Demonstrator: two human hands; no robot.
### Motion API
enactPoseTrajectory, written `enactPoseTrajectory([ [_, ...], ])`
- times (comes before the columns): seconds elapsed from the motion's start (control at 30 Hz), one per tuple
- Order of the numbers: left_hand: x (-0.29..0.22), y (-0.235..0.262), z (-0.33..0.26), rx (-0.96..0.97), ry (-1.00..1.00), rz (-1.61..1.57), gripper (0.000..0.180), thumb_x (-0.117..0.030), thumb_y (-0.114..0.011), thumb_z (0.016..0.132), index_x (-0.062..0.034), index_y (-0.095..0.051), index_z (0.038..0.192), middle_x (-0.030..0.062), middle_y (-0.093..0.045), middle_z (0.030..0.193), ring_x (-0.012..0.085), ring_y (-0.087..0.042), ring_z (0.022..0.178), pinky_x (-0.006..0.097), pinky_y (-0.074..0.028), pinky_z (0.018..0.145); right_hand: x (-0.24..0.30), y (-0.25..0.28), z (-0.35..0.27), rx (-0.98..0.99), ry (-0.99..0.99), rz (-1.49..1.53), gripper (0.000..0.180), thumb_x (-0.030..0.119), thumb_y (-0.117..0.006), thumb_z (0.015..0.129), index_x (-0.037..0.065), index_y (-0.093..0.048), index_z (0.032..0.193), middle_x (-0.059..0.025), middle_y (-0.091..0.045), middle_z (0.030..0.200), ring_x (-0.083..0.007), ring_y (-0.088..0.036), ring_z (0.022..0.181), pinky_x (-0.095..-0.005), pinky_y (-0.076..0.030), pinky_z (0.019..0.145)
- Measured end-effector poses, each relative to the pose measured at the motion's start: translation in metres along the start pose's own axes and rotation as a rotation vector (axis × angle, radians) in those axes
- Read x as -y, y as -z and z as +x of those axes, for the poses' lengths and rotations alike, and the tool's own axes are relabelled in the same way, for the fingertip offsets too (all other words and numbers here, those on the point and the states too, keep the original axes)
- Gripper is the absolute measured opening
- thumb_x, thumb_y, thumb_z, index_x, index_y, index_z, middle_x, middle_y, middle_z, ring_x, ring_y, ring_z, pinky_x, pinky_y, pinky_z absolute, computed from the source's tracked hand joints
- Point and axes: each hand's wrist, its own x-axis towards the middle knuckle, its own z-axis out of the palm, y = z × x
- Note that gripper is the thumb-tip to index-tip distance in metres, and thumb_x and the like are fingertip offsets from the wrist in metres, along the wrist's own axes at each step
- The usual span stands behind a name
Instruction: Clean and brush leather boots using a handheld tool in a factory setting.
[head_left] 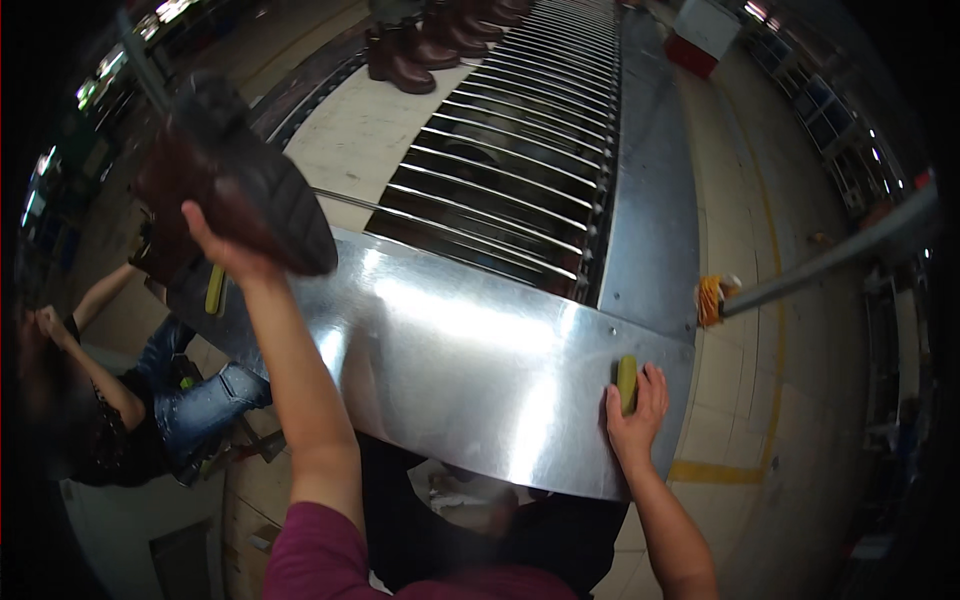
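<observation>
My left hand [235, 250] grips a dark brown leather boot [215, 170], raised over the left end of the metal table. The boot is tilted, its black treaded sole facing right; most of my fingers are hidden behind it. At the table's right end, my right hand [637, 412] closes around a short yellow-green bar [627, 383], with the thumb on its left side and the fingers on its right. A similar yellow-green bar [214, 289] lies at the table's left end, just below the held boot.
The shiny metal table [450, 350] lies before me. Beyond it runs a conveyor of metal rods [490, 190], with several brown boots [400, 62] on a pale strip beside it. A seated co-worker [190, 400] is on the left. A metal pole [830, 255] slants in from the right.
</observation>
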Motion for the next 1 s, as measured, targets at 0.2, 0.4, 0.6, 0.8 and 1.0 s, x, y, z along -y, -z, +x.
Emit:
enactPoseTrajectory([
  [0.2, -0.039, 0.002, -0.147, -0.097, 0.394, 0.380, 0.066, -0.025, -0.075, 0.088, -0.0009, -0.049, 0.144, 0.0134, -0.062, 0.133, 0.0263, -0.062, 0.118, 0.040, -0.052, 0.102, -0.008, 0.000, -0.003, -0.032, -0.001, -0.008, 0.050, 0.028, -0.076, 0.085, -0.003, -0.062, 0.121, -0.0225, -0.053, 0.141, -0.0422, -0.045, 0.135, -0.0546, -0.032, 0.115],
  [0.4, -0.061, -0.029, -0.209, 0.527, 0.657, 0.946, 0.062, -0.003, -0.089, 0.071, 0.0021, -0.064, 0.127, 0.0097, -0.071, 0.117, 0.0193, -0.067, 0.106, 0.036, -0.052, 0.096, -0.004, -0.002, 0.002, -0.036, -0.018, 0.043, 0.051, 0.032, -0.073, 0.087, -0.002, -0.062, 0.123, -0.0248, -0.051, 0.143, -0.0441, -0.043, 0.137, -0.0558, -0.029, 0.117],
  [0.6, -0.047, -0.033, -0.218, 0.752, 0.836, 1.180, 0.052, -0.005, -0.088, 0.072, 0.0023, -0.067, 0.118, 0.0075, -0.074, 0.105, 0.0166, -0.069, 0.096, 0.033, -0.055, 0.087, 0.000, -0.001, 0.004, -0.019, -0.054, 0.053, 0.049, 0.034, -0.069, 0.089, -0.001, -0.061, 0.123, -0.0247, -0.051, 0.143, -0.0439, -0.041, 0.138, -0.0556, -0.026, 0.119],
  [0.8, -0.053, -0.031, -0.242, 0.743, 0.759, 1.313, 0.050, -0.008, -0.089, 0.072, -0.0004, -0.068, 0.117, 0.0109, -0.074, 0.112, 0.0207, -0.069, 0.104, 0.034, -0.054, 0.091, -0.002, 0.001, -0.001, -0.007, -0.071, 0.048, 0.052, 0.036, -0.071, 0.088, 0.000, -0.062, 0.125, -0.0236, -0.052, 0.143, -0.0426, -0.041, 0.139, -0.0548, -0.026, 0.120],
  [1.0, -0.087, -0.032, -0.294, 1.066, 0.240, 1.376, 0.071, -0.006, -0.089, 0.070, -0.0046, -0.059, 0.135, 0.0154, -0.061, 0.143, 0.0352, -0.048, 0.143, 0.050, -0.033, 0.121, -0.008, 0.005, -0.003, 0.000, -0.081, 0.052, 0.053, 0.036, -0.072, 0.087, 0.000, -0.062, 0.125, -0.0230, -0.052, 0.142, -0.0425, -0.042, 0.138, -0.0544, -0.026, 0.120],
])
